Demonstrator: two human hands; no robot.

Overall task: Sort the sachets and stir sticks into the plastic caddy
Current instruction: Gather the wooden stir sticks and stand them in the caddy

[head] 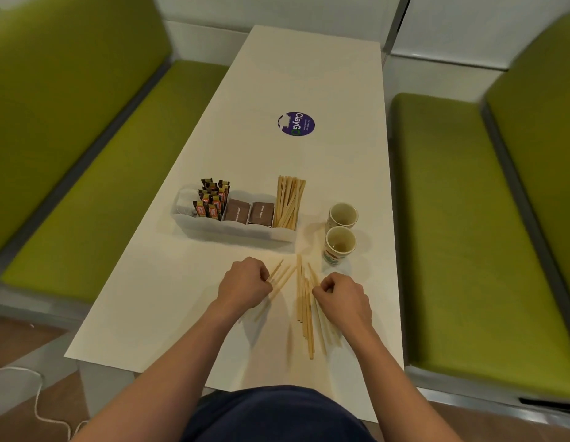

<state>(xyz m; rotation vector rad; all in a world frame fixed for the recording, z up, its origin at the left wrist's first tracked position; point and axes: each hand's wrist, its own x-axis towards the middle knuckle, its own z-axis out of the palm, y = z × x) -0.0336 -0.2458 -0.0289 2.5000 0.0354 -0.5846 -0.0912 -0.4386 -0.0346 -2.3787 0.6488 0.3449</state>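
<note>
1. Your left grip (245, 287) curls round a few stir sticks (304, 309). Your right grip (342, 299) curls onto the rest, which lie on the surface (169, 314) near the caddy (232, 232).
2. The sticks lie flat, long axes running away from you. The left ones angle toward the caddy's right end.
3. Uneven ends may splay and slip out. A wide swing could topple the paper cups (340, 244) just beside.

Parts of the thin pale wooden stir sticks (305, 317) are hidden under the left hand (244, 287) and right hand (342, 299). Print on the flat brown sachets (236, 213) cannot be read.
</note>
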